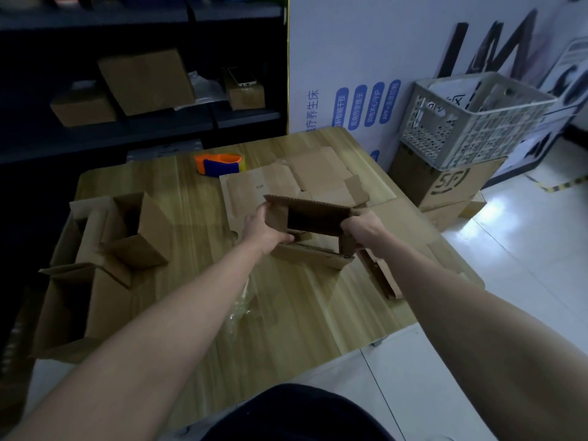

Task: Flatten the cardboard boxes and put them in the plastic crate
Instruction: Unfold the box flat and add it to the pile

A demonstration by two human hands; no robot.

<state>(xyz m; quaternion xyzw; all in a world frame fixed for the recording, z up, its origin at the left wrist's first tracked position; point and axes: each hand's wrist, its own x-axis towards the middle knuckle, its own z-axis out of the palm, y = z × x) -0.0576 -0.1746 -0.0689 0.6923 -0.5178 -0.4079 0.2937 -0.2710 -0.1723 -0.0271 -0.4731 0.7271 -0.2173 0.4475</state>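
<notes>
Dark clothing (302, 415) filled the near bottom edge, and two bare forearms reached from it toward the middle of the wooden table (191, 205). Between the hands sat a small open cardboard box (315, 218), still standing in shape, its hollow dark inside. The left hand (265, 229) gripped its left end, thumb along the near lower edge and fingers curled round the end flap. The right hand (361, 229) clutched the right end, fingers curled over the cardboard; their tips were hidden behind it. Whether the box rested on the table or was lifted just off it could not be told. Just beyond it lay flattened cardboard sheets (264, 186), and another folded piece (381, 275) lay beside the right forearm. Crinkled clear plastic (238, 307) lay under the left forearm, hard to make out. Two open boxes (136, 230) stood at the table's left side, the nearer one cut by shadow. An orange and blue tape dispenser (219, 163) sat at the far edge. Well apart, far right on the floor, the plastic crate (471, 122) sat tilted on a brown carton (445, 186), something white inside it.
</notes>
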